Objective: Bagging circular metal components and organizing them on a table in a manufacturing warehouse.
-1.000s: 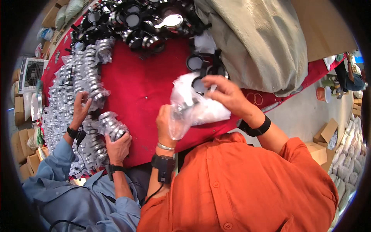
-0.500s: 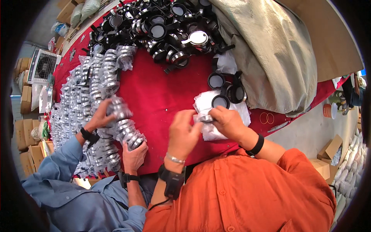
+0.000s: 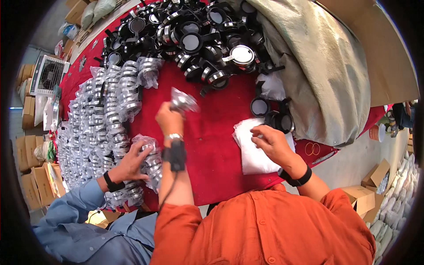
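Observation:
In my left hand (image 3: 169, 120), out over the red cloth, is a round silver part in a clear plastic bag (image 3: 183, 100), gripped at its lower end and blurred by motion. My right hand (image 3: 274, 143) hovers over a stack of white plastic bags (image 3: 254, 161), fingers loosely bent and apart, with nothing seen in them. Just beyond it lie a few loose round black-and-silver parts (image 3: 260, 107). To the left stand rows of bagged silver parts (image 3: 99, 132). A co-worker's hand (image 3: 132, 163) touches the nearest bagged row.
A heap of black-and-silver parts (image 3: 190, 42) covers the table's far side. A beige woven sack (image 3: 318, 75) and a cardboard sheet (image 3: 388, 57) border the right. Two thin rings (image 3: 312, 149) lie near the table's right edge. The co-worker's blue sleeve (image 3: 75, 198) is close on my left.
My hands were together over the white bags; my left has swung left and away with the bagged part, while my right has let go. The co-worker's hand has moved nearer along the rows.

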The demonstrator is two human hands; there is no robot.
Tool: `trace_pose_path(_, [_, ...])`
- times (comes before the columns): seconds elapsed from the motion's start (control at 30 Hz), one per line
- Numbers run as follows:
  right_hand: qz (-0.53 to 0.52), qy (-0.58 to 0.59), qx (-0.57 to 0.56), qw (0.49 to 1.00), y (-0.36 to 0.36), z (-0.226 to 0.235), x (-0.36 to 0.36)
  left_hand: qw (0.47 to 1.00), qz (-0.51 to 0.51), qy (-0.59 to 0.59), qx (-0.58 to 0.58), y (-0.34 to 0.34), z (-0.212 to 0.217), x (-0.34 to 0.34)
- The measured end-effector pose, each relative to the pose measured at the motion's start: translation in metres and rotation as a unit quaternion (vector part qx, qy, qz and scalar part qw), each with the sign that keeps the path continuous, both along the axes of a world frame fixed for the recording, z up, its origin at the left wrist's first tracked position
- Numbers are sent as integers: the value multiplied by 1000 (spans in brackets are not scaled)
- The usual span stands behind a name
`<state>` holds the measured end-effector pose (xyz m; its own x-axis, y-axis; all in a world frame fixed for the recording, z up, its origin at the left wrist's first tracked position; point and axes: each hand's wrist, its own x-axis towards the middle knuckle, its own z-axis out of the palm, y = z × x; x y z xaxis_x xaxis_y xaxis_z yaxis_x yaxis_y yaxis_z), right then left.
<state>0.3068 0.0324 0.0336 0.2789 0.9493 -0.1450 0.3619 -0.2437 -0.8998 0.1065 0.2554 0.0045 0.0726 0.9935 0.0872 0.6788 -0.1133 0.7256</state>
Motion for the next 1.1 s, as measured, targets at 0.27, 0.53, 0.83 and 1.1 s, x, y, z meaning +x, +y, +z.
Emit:
trace_pose_path(0.27, [-8,102,-95,990,-16,-3,-18,971,15,238,35,167,-42,-41])
trace_pose_path(0.53, [-71,-135,98,983,55,7,24,973,22,112,201,151,-81,-57])
trace_pose_path(0.83, [-47,-469,112,875,177,-11,81,973,-105,-195,68,-2,-34,29])
trace_pose_path(1.1, [-27,-344,173,922,110,41,54,923,-317,-78,206,-69,48,69])
